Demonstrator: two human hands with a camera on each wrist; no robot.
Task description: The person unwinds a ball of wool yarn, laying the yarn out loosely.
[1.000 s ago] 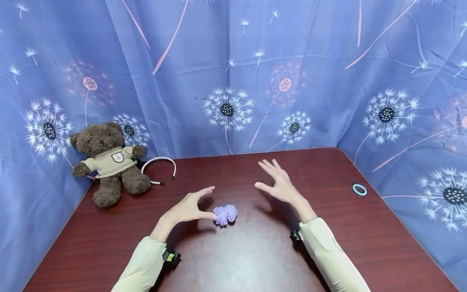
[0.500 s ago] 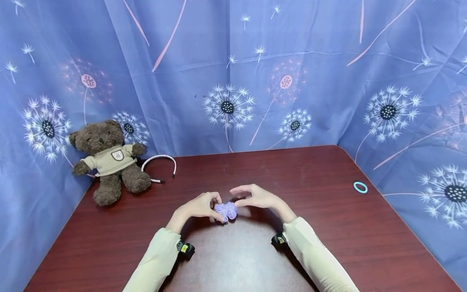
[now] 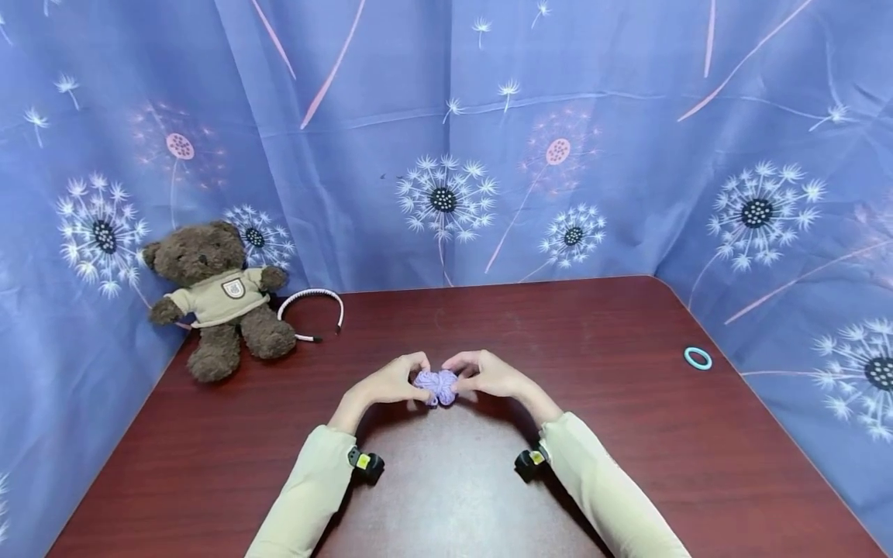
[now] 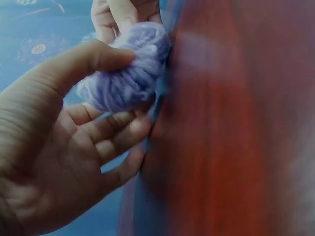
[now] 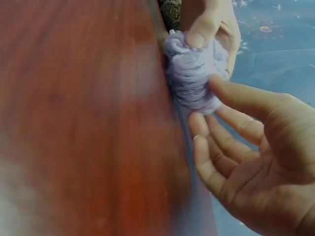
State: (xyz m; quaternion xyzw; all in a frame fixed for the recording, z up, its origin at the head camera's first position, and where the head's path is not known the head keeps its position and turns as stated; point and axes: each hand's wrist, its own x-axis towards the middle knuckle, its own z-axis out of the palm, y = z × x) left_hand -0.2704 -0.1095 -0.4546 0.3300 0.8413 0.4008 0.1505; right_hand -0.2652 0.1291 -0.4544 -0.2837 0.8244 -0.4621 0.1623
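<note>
A small bundle of lilac yarn (image 3: 438, 387), drawn in at its middle like a bow, is between both hands at the centre of the table. My left hand (image 3: 391, 383) pinches its left end, thumb on the near side and fingers behind. At the other end, my right hand (image 3: 497, 377) holds the yarn between thumb and curled fingers. In the left wrist view the thumb presses across the strands of the yarn (image 4: 123, 88), partly covering them. The right wrist view has the thumb tip against the wound strands of the yarn (image 5: 192, 78).
A brown teddy bear (image 3: 226, 298) in a beige shirt sits at the table's back left. Beside it lies a white headband (image 3: 310, 293). A turquoise ring (image 3: 698, 358) lies near the right edge of the dark red table (image 3: 614, 434). A blue dandelion curtain (image 3: 363, 209) hangs behind.
Both hands have come in toward the yarn from either side. The left took hold of it first, then the right closed on the other end. The camera view has shifted slightly.
</note>
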